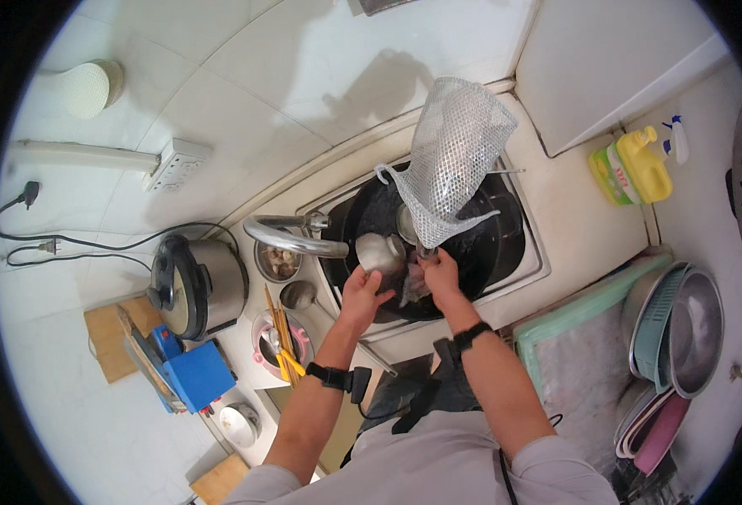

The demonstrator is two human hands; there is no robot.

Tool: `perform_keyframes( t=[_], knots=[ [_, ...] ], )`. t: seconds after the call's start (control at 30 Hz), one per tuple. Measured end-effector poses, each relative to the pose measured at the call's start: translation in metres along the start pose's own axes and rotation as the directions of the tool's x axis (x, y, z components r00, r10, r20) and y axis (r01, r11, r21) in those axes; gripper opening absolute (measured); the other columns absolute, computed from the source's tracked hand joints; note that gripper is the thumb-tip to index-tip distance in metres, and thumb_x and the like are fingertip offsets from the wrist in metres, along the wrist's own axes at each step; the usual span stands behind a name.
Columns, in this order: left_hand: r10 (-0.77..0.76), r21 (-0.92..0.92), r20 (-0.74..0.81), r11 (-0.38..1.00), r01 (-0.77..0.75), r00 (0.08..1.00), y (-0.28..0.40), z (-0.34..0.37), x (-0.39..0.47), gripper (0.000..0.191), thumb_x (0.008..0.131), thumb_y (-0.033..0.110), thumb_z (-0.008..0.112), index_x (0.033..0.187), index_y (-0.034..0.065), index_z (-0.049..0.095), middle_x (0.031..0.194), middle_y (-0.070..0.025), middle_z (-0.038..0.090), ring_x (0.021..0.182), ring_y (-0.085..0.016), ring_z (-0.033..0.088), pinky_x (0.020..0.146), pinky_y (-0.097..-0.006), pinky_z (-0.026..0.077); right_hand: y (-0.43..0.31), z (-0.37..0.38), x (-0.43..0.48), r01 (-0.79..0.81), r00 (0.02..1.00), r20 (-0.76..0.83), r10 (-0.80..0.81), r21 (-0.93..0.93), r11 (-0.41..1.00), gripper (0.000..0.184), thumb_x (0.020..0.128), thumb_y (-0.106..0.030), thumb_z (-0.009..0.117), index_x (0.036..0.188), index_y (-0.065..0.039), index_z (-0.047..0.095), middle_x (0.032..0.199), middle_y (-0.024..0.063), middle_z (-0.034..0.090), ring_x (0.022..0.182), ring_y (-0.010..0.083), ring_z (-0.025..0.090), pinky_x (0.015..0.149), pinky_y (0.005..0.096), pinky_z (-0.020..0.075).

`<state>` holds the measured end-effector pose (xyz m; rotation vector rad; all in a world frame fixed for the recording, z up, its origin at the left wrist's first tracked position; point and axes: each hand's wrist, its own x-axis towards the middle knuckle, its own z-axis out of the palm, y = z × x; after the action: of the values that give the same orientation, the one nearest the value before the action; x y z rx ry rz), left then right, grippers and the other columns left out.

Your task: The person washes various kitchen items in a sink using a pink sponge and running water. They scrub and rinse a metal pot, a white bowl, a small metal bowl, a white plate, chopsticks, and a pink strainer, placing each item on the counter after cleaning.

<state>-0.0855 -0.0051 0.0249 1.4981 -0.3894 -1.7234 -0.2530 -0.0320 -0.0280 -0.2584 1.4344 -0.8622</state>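
Note:
My left hand (363,293) grips a rounded metal cup (378,252) over a black wok (377,205) in the sink (538,271). My right hand (441,278) is closed around a short metal handle (427,252). Just beyond it rises a silver mesh cloth (453,151); whether the cloth is attached to that handle is hidden. A crumpled greyish-pink rag (416,284) hangs between my hands. Another round metal piece (406,224) shows partly behind the cloth. The curved faucet (295,238) reaches over the wok from the left.
On the left stand a pressure cooker (216,287), a bowl of garlic (278,260), a ladle (299,295), and a pink-handled container (260,356) with chopsticks. A blue box (200,375) lies beyond. To the right are a yellow detergent jug (633,167) and stacked basins (696,334).

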Motion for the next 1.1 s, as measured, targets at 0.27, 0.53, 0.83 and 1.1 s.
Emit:
perform_keyframes(
  t=[0.27, 0.53, 0.83, 1.1],
  knots=[
    [0.320, 0.768, 0.364, 0.429, -0.476, 0.875, 0.005, 0.007, -0.009, 0.030, 0.089, -0.001, 0.059, 0.118, 0.0017, 0.065, 0.103, -0.0160, 0.073, 0.098, -0.021, 0.070, 0.086, -0.0341, 0.053, -0.020, 0.036, -0.074, 0.735, 0.611, 0.288, -0.738, -0.554, 0.392, 0.028, 0.083, -0.013, 0.073, 0.110, -0.007, 0.068, 0.098, 0.0133, 0.063, 0.105, 0.0408, 0.054, 0.097, 0.0471, 0.0427],
    [0.048, 0.390, 0.346, 0.901, -0.190, 0.937, 0.014, -0.005, -0.029, 0.020, 0.103, 0.010, 0.055, 0.120, 0.0003, 0.059, 0.110, -0.0040, 0.069, 0.098, -0.020, 0.064, 0.088, -0.0348, 0.051, -0.060, 0.022, 0.016, 0.379, 0.852, 0.336, -0.402, 0.133, 0.916, 0.032, 0.096, -0.031, 0.065, 0.111, -0.002, 0.068, 0.105, 0.0103, 0.068, 0.092, 0.0198, 0.066, 0.084, 0.0359, 0.0532],
    [0.148, -0.582, 0.277, 0.812, 0.043, 0.950, -0.013, 0.035, -0.010, 0.041, 0.101, 0.015, 0.053, 0.141, 0.0081, 0.045, 0.151, -0.0115, 0.046, 0.142, -0.033, 0.042, 0.119, -0.0589, 0.034, -0.020, -0.008, 0.001, 0.213, 0.977, 0.041, -0.209, -0.163, 0.963, 0.043, 0.103, -0.034, 0.054, 0.131, -0.001, 0.058, 0.130, 0.0157, 0.063, 0.119, 0.0307, 0.060, 0.100, 0.0391, 0.0467],
    [-0.011, -0.737, 0.302, 0.631, 0.241, 0.953, -0.023, 0.011, -0.022, 0.034, 0.100, 0.020, 0.059, 0.130, 0.0064, 0.053, 0.145, -0.0133, 0.053, 0.140, -0.035, 0.045, 0.118, -0.0647, 0.032, -0.024, -0.040, -0.007, 0.527, 0.810, 0.287, -0.511, -0.739, 0.421, 0.035, 0.087, 0.000, 0.063, 0.122, -0.003, 0.062, 0.121, 0.0184, 0.064, 0.111, 0.0415, 0.057, 0.096, 0.0484, 0.0466]
  ],
)
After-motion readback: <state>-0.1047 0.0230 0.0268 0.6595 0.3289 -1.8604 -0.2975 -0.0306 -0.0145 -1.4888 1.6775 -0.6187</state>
